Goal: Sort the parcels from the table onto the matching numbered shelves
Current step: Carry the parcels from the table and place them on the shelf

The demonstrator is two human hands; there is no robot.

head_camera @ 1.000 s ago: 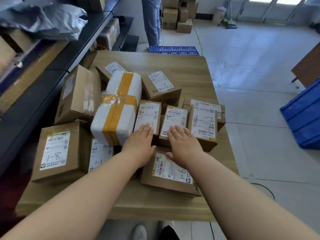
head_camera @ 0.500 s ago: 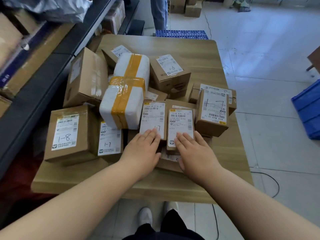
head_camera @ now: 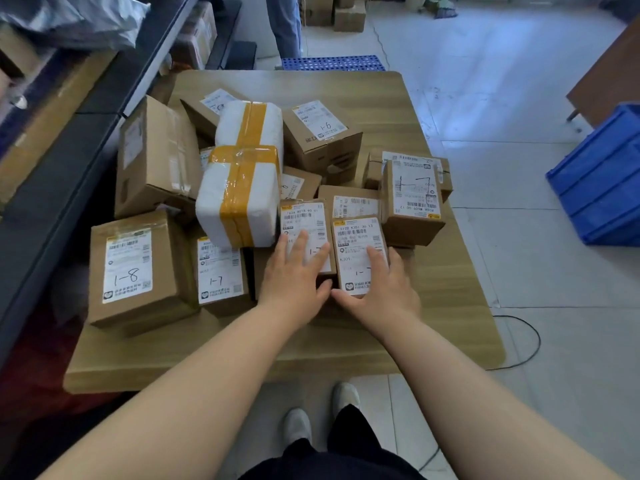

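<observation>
While both hands are down on the heap, the fingers [head_camera: 300,245] of the left hand [head_camera: 294,278] lie straight and spread on the label of a small brown parcel [head_camera: 304,216]. The right hand [head_camera: 388,292] lies the same way on a second small parcel [head_camera: 356,237] touching it on the right; each thumb runs along its parcel's near edge, and whether it hooks underneath I cannot tell. Both parcels sit tilted near the front middle of the worktop [head_camera: 346,95], propped on flatter boxes. Pressed against the left one is a white foam parcel [head_camera: 242,192] crossed with yellow tape, which leans over a box marked 1-7 [head_camera: 220,268]; beside that stands a bigger box marked 1-8 [head_camera: 135,268]. Just right of the hands an upright box [head_camera: 412,199] also carries a hand-written 1-7, and behind the foam a carton [head_camera: 322,133] bears what looks like 1-6. The right-hand label prints K301 above a pen mark starting 1-. A tall plain box [head_camera: 156,161] closes off the left side, next to the dark shelves [head_camera: 86,109], where a grey plastic bag [head_camera: 69,19] lies. On the floor are a blue crate [head_camera: 602,181] to the right, a blue perforated pallet [head_camera: 332,63] beyond the worktop, and another person's legs [head_camera: 287,26].
</observation>
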